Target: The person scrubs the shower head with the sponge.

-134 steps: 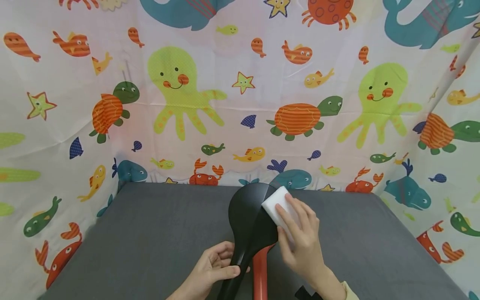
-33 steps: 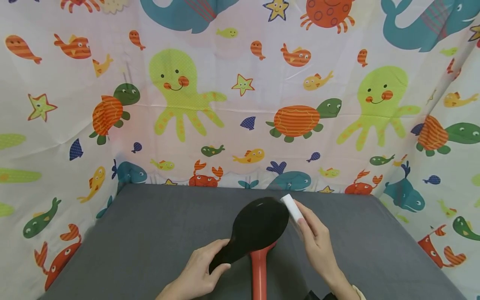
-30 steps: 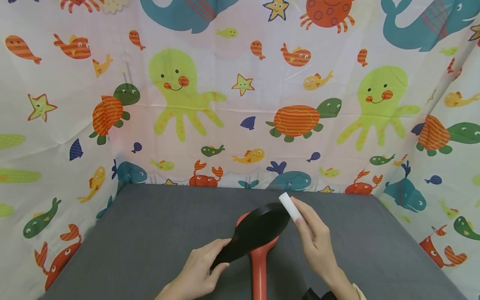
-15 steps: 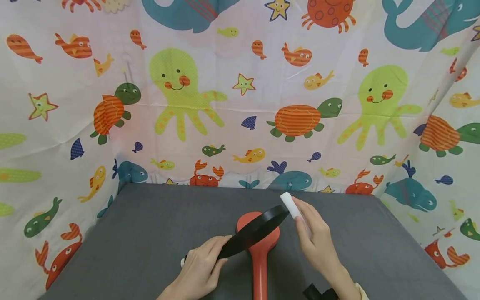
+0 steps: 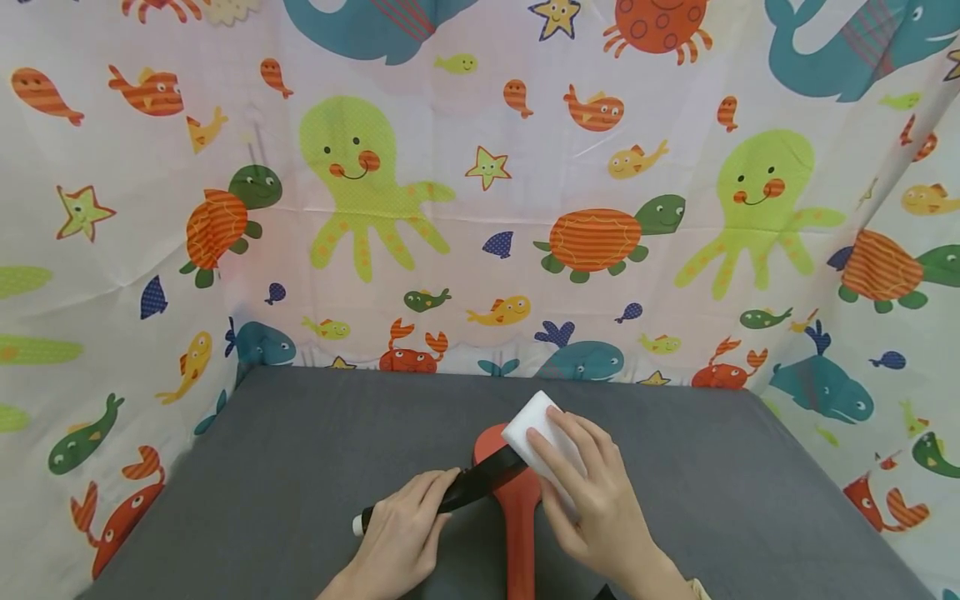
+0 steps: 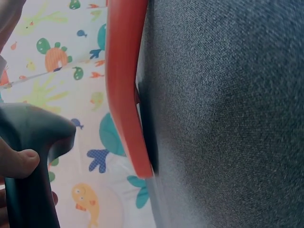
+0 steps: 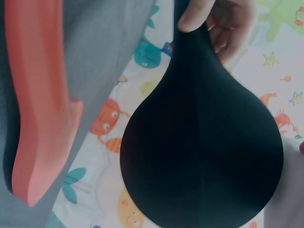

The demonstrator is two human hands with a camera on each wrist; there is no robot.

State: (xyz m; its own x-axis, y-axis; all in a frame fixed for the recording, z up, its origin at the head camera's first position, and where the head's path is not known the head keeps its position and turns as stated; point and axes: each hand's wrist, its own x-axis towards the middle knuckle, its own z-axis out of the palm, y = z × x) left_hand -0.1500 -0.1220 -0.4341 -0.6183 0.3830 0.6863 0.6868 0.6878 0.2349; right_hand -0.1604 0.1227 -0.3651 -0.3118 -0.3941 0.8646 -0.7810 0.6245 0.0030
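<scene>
My left hand grips the handle of a black shower head, whose white-tipped end sticks out past the knuckles. The head is turned nearly edge-on in the head view; its broad round side fills the right wrist view. In my right hand is a white sponge, pinched along its sides, which overlaps the far end of the black head. The left wrist view shows the black shower head's bent neck with my thumb on it. Beneath lies a red shower head, partly covered by the black one and the sponge.
Dark grey cloth covers the table. A white curtain printed with sea animals hangs behind it and along both sides.
My left hand has turned the black shower head from broadside to edge-on and lowered it. The sponge moved off its right rim, then left and over its far end. The red one stayed put.
</scene>
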